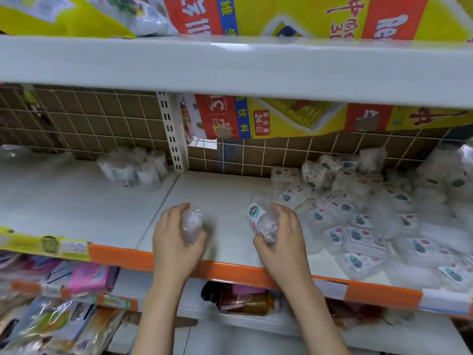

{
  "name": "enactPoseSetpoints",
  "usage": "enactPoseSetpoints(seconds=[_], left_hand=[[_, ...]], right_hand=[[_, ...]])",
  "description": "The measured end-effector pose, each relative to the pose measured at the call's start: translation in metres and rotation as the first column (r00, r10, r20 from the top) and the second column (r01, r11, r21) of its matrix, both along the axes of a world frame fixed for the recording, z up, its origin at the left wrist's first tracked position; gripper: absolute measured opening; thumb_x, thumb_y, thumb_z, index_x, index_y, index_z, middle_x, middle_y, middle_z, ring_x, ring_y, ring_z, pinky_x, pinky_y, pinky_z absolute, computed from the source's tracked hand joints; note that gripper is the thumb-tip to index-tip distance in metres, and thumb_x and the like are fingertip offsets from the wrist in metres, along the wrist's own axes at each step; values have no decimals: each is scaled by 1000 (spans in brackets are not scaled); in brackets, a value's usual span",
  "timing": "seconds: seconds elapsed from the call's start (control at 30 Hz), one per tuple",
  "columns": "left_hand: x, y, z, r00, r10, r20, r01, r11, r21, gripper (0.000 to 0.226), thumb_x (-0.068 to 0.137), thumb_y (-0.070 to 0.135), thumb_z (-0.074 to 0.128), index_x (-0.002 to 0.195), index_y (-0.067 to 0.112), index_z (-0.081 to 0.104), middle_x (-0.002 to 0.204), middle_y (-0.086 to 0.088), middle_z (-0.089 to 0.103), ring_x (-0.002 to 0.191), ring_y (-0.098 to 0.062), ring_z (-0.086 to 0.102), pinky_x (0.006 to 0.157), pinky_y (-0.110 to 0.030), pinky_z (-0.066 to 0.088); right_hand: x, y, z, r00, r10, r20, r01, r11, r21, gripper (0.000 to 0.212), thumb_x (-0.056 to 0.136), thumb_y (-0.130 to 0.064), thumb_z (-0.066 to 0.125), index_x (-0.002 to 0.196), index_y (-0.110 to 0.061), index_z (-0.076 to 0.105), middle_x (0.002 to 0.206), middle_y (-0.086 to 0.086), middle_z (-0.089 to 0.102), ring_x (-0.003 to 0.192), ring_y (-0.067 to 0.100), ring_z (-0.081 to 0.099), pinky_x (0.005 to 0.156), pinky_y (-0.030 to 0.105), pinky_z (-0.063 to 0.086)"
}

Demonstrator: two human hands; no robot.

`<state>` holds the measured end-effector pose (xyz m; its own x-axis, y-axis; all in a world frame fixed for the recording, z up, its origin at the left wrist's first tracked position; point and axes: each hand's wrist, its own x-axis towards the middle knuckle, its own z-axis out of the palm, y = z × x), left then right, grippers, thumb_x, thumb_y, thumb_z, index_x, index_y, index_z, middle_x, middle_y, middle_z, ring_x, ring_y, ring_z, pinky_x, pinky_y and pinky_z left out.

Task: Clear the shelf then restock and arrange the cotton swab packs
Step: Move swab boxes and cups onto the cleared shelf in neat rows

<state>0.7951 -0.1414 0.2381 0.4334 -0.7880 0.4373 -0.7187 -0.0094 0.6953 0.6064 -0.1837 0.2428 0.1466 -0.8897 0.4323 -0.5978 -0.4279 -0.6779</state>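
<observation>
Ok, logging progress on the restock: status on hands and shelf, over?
Left hand grips one clear pack; right hand grips another. Both over bare mid-shelf. Loose pile of packs crowds the right side.

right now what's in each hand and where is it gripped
Left hand holds a clear cotton swab pack round its middle. Right hand holds another, labelled pack, by its lower end.
</observation>
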Motion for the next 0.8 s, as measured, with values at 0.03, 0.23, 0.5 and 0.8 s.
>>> enactPoseSetpoints(seconds=[0.03,0.23,0.5,0.8], left_hand=[[9,1,-2,999,33,17,-33,999,14,57,65,26,58,119,8,57,116,-8,57,106,-26,52,89,-26,32],[41,-2,-8,982,165,91,-171,983,67,54,67,27,62,117,8,59,114,-11,60,100,-35,52,83,-31,31],[50,-28,-6,980,179,83,-184,982,45,52,76,17,74,123,9,54,122,-12,54,109,-33,48,90,-32,33],[89,-41,-12,982,157,102,-158,987,0,53,76,13,74,124,5,54,122,-17,52,110,-35,49,90,-37,38]], right_hand=[[6,0,0,1000,7,-6,-7,1000,5,58,73,-5,67,127,-12,46,116,-9,36,110,9,39,94,11,26],[30,-11,-2,999,46,-27,-44,997,60,56,76,-8,68,127,-11,44,122,3,46,112,17,46,90,17,32],[44,-45,-9,994,95,-56,-95,995,5,52,70,-2,69,118,-6,50,121,10,47,108,18,45,89,6,25],[86,-64,-15,988,134,-71,-128,988,82,53,86,-13,60,136,-16,43,133,2,34,117,15,43,92,10,29]])
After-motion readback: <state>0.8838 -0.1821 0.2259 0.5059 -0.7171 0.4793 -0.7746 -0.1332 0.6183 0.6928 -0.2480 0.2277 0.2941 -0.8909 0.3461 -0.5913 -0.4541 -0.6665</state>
